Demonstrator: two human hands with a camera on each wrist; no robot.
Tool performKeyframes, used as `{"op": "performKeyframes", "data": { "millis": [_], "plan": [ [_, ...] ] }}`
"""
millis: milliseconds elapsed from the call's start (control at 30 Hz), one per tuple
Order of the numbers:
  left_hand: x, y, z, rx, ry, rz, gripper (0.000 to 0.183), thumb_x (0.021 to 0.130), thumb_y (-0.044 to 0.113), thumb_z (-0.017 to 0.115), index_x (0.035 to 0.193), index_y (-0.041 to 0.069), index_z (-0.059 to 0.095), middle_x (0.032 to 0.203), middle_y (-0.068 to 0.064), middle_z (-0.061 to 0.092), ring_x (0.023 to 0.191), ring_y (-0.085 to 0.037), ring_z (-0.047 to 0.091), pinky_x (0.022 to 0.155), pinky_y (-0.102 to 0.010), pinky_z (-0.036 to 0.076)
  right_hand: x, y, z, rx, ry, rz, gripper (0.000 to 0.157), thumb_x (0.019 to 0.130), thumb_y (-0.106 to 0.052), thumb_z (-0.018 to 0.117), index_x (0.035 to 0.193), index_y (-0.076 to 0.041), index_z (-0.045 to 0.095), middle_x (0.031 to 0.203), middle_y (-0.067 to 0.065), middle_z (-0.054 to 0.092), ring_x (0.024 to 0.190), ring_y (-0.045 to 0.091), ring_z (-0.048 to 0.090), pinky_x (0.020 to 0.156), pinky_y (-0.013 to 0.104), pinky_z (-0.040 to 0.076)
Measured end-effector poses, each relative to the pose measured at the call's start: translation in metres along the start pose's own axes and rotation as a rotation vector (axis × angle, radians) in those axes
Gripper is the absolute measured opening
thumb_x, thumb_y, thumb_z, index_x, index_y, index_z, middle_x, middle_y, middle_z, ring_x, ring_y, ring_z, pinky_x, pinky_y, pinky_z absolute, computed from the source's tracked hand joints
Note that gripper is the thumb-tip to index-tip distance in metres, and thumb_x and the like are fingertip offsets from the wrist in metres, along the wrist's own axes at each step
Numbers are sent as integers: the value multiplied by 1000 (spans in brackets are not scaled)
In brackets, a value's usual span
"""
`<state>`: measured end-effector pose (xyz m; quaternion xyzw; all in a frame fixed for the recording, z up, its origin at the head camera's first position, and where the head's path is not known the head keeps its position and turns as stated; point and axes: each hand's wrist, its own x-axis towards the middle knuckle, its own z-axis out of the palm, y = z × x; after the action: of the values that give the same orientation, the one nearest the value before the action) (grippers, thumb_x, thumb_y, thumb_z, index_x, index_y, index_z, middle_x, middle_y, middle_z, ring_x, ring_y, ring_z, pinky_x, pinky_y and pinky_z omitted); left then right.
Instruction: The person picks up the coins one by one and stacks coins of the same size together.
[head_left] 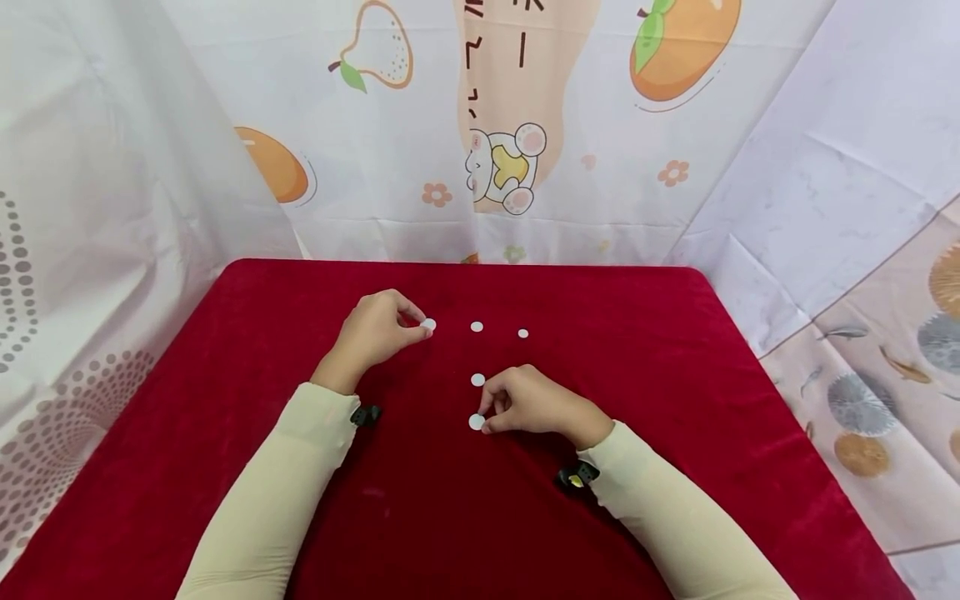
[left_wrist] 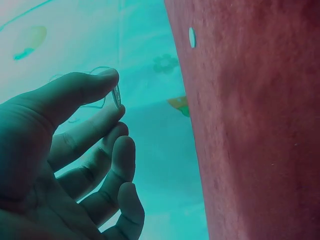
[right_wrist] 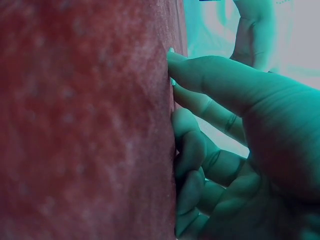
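Between thumb and forefinger my left hand [head_left: 378, 327] pinches a thin white round disc [head_left: 429, 323]. The left wrist view shows this held disc [left_wrist: 117, 96] edge-on, off the cloth, with the other fingers loosely bent. My right hand [head_left: 536, 402] is low on the red cloth, thumb and forefinger at the edge of the nearest white disc [head_left: 476, 422]. Its other fingers are curled under. Just beyond the right fingers lies another white disc [head_left: 477, 380]. In the right wrist view, the fingertips mostly hide the disc there.
Farther back on the red-covered table [head_left: 637, 333] lie a white disc [head_left: 477, 327] and a smaller-looking white disc [head_left: 522, 333] to its right. A printed curtain [head_left: 390, 192] hangs behind the table, with pale sheets on both sides.
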<state>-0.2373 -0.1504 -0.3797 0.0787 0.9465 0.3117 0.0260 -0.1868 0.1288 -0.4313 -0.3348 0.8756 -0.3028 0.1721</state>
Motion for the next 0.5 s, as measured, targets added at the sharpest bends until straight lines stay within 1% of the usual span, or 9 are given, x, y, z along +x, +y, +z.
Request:
{"op": "performKeyframes", "data": {
  "millis": [133,300,500],
  "plan": [
    [-6,2,1,-3,1,29,23,87,36,83,102,19,80,110,0,69,91,-22,64,73,-38,55,0,0,1,-4,9,-1,10,84,-23,87,87,-26,78,65,-12,66,60,6,60,62,25,52],
    [-12,1,6,-15,10,77,19,86,33,84,100,20,80,109,2,68,93,-21,64,75,-38,55,1,0,1,-2,7,-1,10,84,-24,87,87,-27,78,65,-12,66,60,6,60,62,25,52],
    [-18,4,14,-41,-9,152,16,85,33,85,95,22,80,103,4,68,87,-20,61,72,-36,53,0,0,2,8,-6,7,10,84,-23,87,87,-26,78,66,-11,67,60,7,61,61,25,52]
  ]
}}
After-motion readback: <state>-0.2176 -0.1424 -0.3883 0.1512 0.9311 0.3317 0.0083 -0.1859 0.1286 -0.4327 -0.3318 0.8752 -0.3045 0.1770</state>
